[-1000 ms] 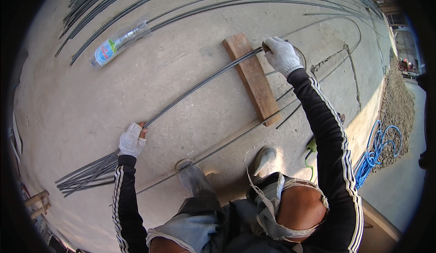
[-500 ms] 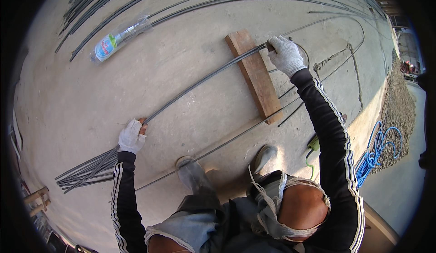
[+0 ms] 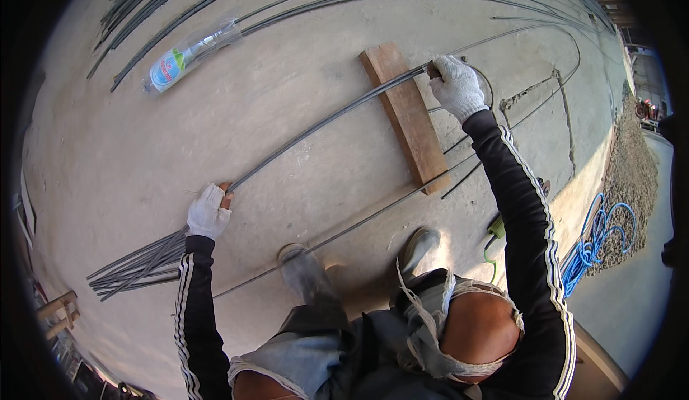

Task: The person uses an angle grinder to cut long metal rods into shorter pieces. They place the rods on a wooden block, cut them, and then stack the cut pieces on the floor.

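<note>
Both gloved hands, left hand (image 3: 208, 212) and right hand (image 3: 457, 86), grip the steel rod (image 3: 323, 120); wooden plank (image 3: 406, 116) lies under its two-o'clock end.

A long, thin, dark steel rod (image 3: 323, 121) is held at both ends and is seen stretched diagonally across the pale concrete, from the near left up to the far right. Its far-right part is laid over the top end of a flat wooden board (image 3: 406, 116), which is set lengthwise on the ground, slightly angled.
</note>
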